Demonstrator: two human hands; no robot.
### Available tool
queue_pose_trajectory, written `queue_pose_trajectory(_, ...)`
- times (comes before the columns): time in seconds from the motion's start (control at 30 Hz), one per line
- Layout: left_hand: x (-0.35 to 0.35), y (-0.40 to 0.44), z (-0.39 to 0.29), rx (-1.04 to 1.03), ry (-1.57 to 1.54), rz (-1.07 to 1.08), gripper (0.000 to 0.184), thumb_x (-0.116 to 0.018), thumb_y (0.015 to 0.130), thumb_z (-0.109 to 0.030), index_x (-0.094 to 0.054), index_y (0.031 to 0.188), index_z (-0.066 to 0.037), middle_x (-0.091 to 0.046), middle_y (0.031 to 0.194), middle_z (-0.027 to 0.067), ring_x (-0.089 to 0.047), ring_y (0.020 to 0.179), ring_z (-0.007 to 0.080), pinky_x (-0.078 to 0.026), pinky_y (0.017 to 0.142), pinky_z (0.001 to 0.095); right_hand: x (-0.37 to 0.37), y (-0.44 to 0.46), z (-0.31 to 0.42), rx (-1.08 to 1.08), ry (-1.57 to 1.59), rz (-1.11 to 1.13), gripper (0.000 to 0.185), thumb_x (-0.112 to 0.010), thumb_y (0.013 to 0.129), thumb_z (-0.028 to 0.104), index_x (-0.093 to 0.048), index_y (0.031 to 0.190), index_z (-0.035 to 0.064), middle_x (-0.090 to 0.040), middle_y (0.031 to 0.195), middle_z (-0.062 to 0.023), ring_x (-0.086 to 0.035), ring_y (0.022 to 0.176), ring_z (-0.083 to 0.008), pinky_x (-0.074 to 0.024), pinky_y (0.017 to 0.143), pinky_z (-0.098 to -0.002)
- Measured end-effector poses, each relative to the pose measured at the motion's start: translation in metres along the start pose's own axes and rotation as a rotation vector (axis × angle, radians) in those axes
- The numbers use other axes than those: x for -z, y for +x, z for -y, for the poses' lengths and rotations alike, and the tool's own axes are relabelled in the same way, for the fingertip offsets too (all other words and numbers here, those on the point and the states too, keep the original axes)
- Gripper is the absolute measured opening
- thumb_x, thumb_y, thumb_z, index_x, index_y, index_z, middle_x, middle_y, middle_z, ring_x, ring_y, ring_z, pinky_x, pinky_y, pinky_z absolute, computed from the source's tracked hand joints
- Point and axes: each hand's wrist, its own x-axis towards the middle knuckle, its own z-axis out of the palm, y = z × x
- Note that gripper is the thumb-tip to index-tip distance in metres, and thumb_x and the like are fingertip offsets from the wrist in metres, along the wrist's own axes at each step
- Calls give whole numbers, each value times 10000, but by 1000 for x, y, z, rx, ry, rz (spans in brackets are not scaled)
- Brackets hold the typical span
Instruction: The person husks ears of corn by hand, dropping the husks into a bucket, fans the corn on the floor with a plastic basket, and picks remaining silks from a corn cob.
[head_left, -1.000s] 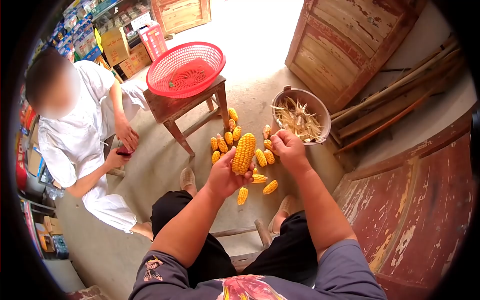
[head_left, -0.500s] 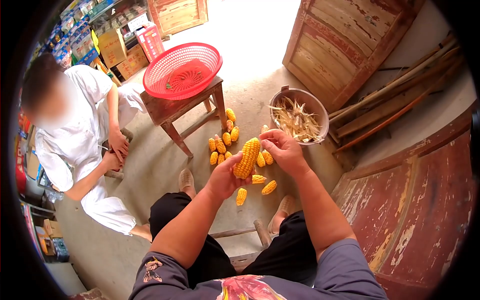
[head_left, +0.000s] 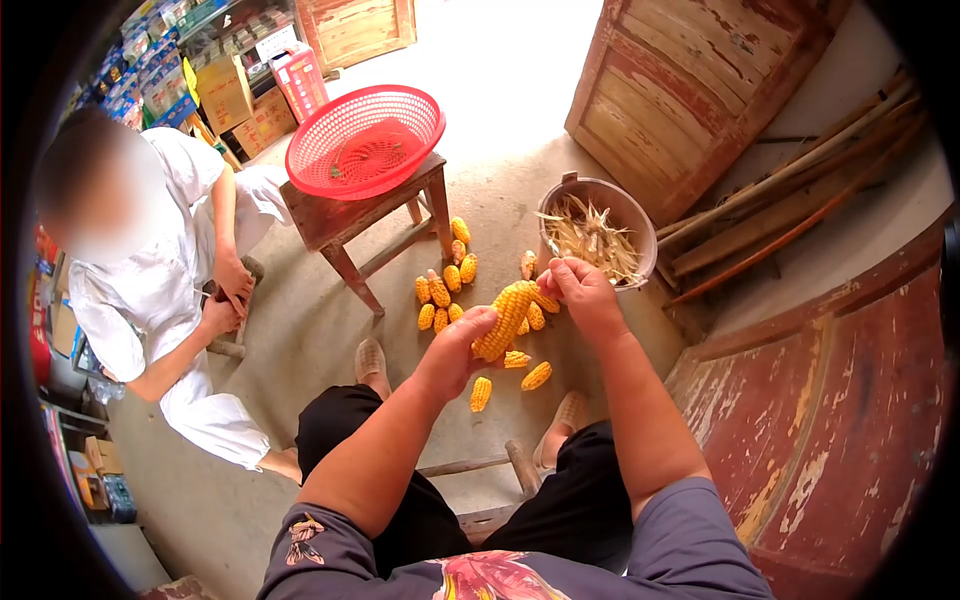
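My left hand (head_left: 455, 352) is wrapped round the lower end of a yellow corn cob (head_left: 506, 318), which tilts up to the right. Just beyond the cob's upper end, my right hand (head_left: 588, 296) is closed in a pinch; what its fingertips hold is too small to make out. On the floor beneath lie several yellow cobs (head_left: 439, 291), some in a cluster to the left and others close to and below my hands. A round bucket (head_left: 640, 222) of dry husks (head_left: 590, 237) stands just past my right hand.
A red plastic basket (head_left: 366, 142) rests on a wooden stool (head_left: 345, 222). At the left a person in white (head_left: 150, 290) sits with hands together. Wooden poles (head_left: 800, 180) lean by the right wall, near a wooden door panel (head_left: 690, 90). Boxes (head_left: 225, 95) stand at the upper left.
The cob in my left hand has tilted further to the right. My right hand has moved from beside its tip, with fingers apart, to a closed pinch. The other person's hands have come together.
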Motion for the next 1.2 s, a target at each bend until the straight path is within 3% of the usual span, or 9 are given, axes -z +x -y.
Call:
queue_pose_trajectory(0.1, 6, 1, -3, 34, -211, 80, 367, -422, 997, -415, -565, 1140, -108, -617, 828, 78, -582, 686, 169, -480, 645, 287, -9, -9, 13, -70, -62, 105, 205, -543, 999, 234, -628, 996, 48, -663, 917, -7, -620, 859, -88, -498, 827, -251)
queue_pose_trajectory(0.17, 13, 3, -2, 43, -323, 176, 410, -373, 1009, -437, -566, 1144, -102, -618, 792, 97, -576, 641, 187, -474, 627, 299, -11, -12, 12, -81, -33, 252, 269, -559, 988, 224, -591, 1189, 48, -655, 1048, -25, -614, 979, -108, -485, 889, -282)
queue_pose_trajectory(0.27, 22, 9, 3, 3, -424, 416, 468, -311, 1014, -466, -568, 1147, -97, -624, 794, 120, -566, 615, 208, -460, 598, 321, -29, -18, 22, -38, 238, 481, 520, -574, 972, 160, -382, 1443, 53, -563, 1267, -54, -541, 1145, -144, -445, 981, -313)
queue_pose_trajectory(0.37, 18, 7, 2, 57, -424, 527, 476, -327, 1012, -494, -579, 1133, -108, -633, 816, 108, -578, 634, 193, -481, 621, 330, -37, -21, 22, -37, 280, 459, 465, -583, 969, 153, -433, 1393, 37, -566, 1260, -57, -548, 1130, -145, -438, 989, -304)
queue_pose_trajectory(0.43, -1, -1, -4, 39, -267, 25, 493, -353, 1004, -534, -587, 1112, -114, -629, 813, 87, -589, 649, 181, -499, 637, 327, -40, -21, 21, -24, 247, 408, 412, -580, 973, 164, -473, 1347, 28, -582, 1227, -55, -558, 1109, -138, -448, 969, -294)
queue_pose_trajectory(0.53, 2, 2, 1, 60, -138, -43, 530, -335, 1007, -551, -566, 1147, -95, -625, 830, 97, -591, 671, 191, -489, 631, 322, -35, -16, 8, -24, 108, 273, 315, -563, 987, 191, -545, 1249, 16, -618, 1140, -45, -587, 1041, -123, -470, 924, -276)
queue_pose_trajectory(0.73, 7, 2, 1, 63, -300, 93, 471, -368, 1012, -519, -589, 1087, -110, -630, 809, 81, -596, 651, 185, -498, 602, 310, -22, -12, 6, -81, 80, 107, 257, -505, 1019, 212, -620, 1137, 15, -678, 916, -37, -620, 864, -98, -506, 831, -249)
queue_pose_trajectory(1.07, 13, 4, 2, 99, -346, 265, 519, -286, 1012, -549, -562, 1091, -118, -587, 705, 93, -524, 522, 210, -437, 528, 302, -32, -19, 12, -17, 88, 335, 441, -606, 957, 121, -447, 1360, 38, -587, 1120, -45, -569, 1047, -110, -454, 943, -277)
queue_pose_trajectory(1.2, 12, 4, 1, 124, -309, 209, 492, -303, 1014, -526, -563, 1085, -114, -603, 716, 95, -547, 540, 194, -452, 541, 304, -33, -17, 12, -40, 101, 341, 381, -615, 954, 147, -479, 1299, 56, -606, 1047, -27, -585, 991, -103, -464, 907, -265)
